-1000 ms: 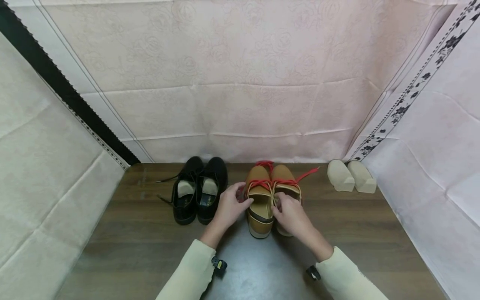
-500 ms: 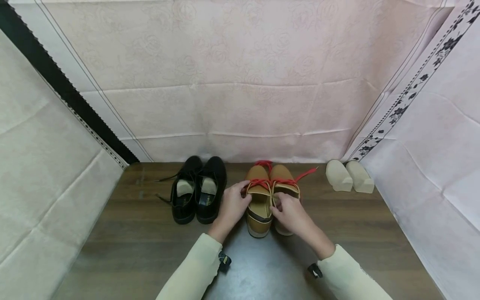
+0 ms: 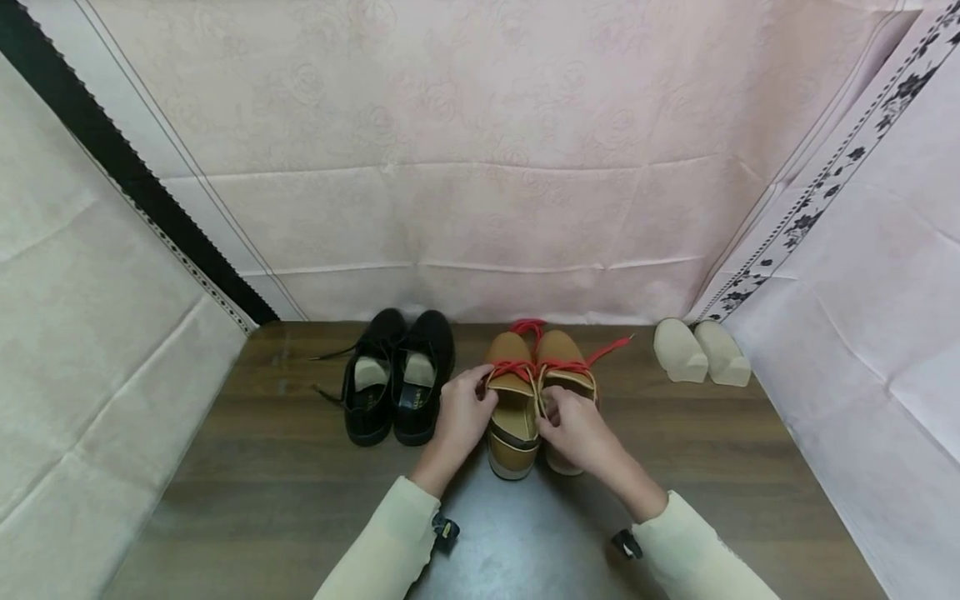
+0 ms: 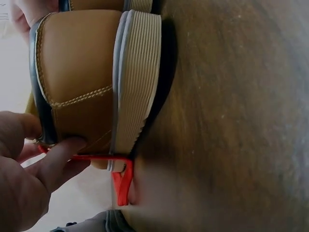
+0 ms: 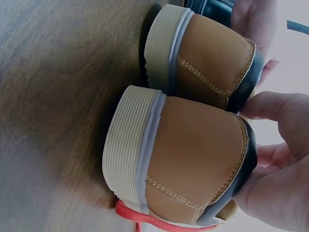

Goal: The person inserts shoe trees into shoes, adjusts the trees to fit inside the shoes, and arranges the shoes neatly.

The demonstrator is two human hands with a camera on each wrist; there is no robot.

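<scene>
At the back, the edge of the wooden bench (image 3: 712,467) is meeting a patterned cloth wall (image 3: 480,183), and more cloth is closing in both sides along slanting edges. The toes of all the shoes are lying close to that back edge, leaving little room beyond them. The widest stretch of wood is running toward the person, between and outside the two pale sleeves (image 3: 386,546); another is opening to the right of the tan pair.

The left tan shoe (image 3: 512,417) is standing near the middle, just beside the right tan shoe (image 3: 558,348). The left hand (image 3: 461,417) is pinching the left rim of its opening near the lacing. The right hand (image 3: 581,429) is reaching over the right tan shoe and pinching at the opposite rim, its fingertips partly hidden. Red laces (image 3: 609,350) are trailing past the toes and out to the right.

Black shoes (image 3: 431,337) are standing to the left, crowding the left hand, their black laces (image 3: 336,357) sticking out leftward. Two cream toe-shaped pieces (image 3: 680,350) are sitting well apart in the far right corner.
</scene>
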